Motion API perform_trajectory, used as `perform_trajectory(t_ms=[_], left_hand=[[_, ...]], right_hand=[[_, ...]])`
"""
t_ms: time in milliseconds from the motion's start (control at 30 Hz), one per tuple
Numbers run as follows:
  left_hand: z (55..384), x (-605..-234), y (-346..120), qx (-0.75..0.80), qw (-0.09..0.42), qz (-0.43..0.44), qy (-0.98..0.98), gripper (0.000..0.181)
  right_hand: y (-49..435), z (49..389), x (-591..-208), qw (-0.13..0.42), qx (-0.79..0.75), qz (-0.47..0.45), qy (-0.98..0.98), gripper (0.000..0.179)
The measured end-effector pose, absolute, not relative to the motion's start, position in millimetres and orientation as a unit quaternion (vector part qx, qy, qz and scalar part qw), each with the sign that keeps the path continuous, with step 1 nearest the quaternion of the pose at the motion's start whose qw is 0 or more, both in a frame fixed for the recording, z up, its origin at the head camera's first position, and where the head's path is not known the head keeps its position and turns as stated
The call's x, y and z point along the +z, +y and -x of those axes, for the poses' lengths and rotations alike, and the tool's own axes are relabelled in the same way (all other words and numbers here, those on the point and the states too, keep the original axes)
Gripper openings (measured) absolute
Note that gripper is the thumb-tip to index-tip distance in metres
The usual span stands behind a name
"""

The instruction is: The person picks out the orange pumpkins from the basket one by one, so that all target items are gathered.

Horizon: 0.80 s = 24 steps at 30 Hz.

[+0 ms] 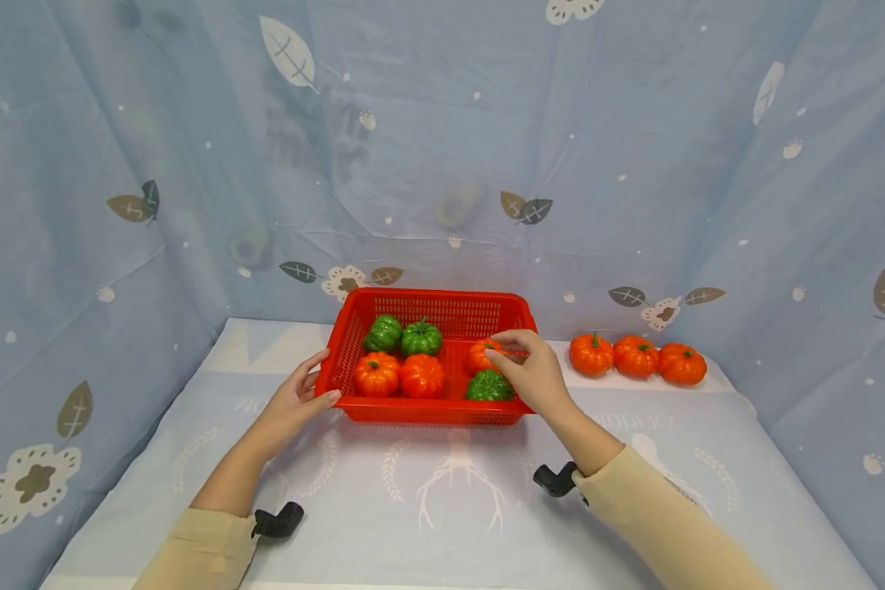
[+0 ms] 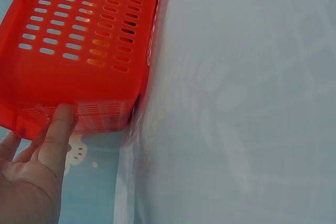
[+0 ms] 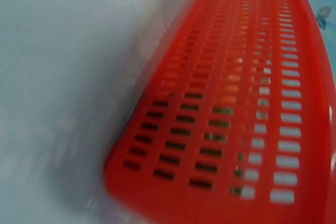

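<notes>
A red plastic basket (image 1: pixel 442 412) with slotted walls stands on the cloth-covered table. My left hand (image 1: pixel 295 401) holds its left end, thumb at the front corner and fingers at the side rim. In the left wrist view that hand (image 2: pixel 37 166) reaches up to the basket's end wall (image 2: pixel 58 82). At the right side inside the basket, my right hand (image 1: pixel 534 373) pinches a small orange pumpkin (image 1: pixel 479 357) between thumb and fingers. Just in front of it lies a bumpy green gourd (image 1: pixel 490 387). The right wrist view shows only the basket's front wall (image 3: pixel 205 124), blurred.
Two green pumpkins (image 1: pixel 421 338) and two orange ones (image 1: pixel 423 376) sit in the basket's left half. To the right of the basket, three orange pumpkins (image 1: pixel 637 356) stand in a row near the table's back edge. A patterned blue curtain (image 1: pixel 442 164) hangs behind and at both sides.
</notes>
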<state>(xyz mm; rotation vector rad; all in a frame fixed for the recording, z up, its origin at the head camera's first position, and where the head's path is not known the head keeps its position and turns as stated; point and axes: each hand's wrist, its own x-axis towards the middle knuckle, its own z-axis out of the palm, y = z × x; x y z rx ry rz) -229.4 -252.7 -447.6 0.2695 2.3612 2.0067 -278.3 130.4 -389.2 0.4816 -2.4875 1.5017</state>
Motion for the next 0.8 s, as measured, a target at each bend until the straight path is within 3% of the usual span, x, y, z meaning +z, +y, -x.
perform_trajectory(t_ms=[800], left_hand=[[229.7,-448.0,-254.0,0.640,0.014,-0.084,0.763,0.082]], right_hand=[[44.6,319.9,-394.5,-0.070,0.350,-0.208,-0.911,0.045]])
